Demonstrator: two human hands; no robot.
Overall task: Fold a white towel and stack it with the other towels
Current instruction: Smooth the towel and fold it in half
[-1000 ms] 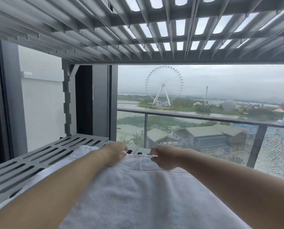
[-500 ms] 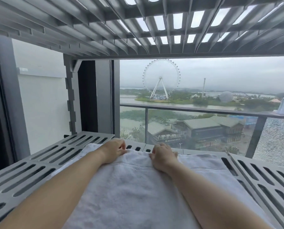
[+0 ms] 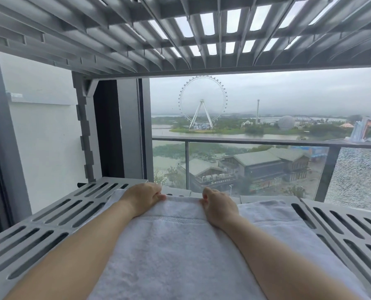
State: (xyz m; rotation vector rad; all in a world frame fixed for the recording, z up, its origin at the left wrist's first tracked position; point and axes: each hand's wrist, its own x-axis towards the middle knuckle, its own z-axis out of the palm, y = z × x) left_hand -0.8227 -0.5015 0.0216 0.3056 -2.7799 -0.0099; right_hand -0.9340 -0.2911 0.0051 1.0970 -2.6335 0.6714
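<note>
White towel lies flat on the slatted shelf—left hand and right hand pinch its far hem, fingers curled, apparently to square the edge for folding.

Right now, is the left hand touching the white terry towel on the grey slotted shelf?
Touching. The head view shows the left hand curled over the far edge of the white terry towel.
</note>
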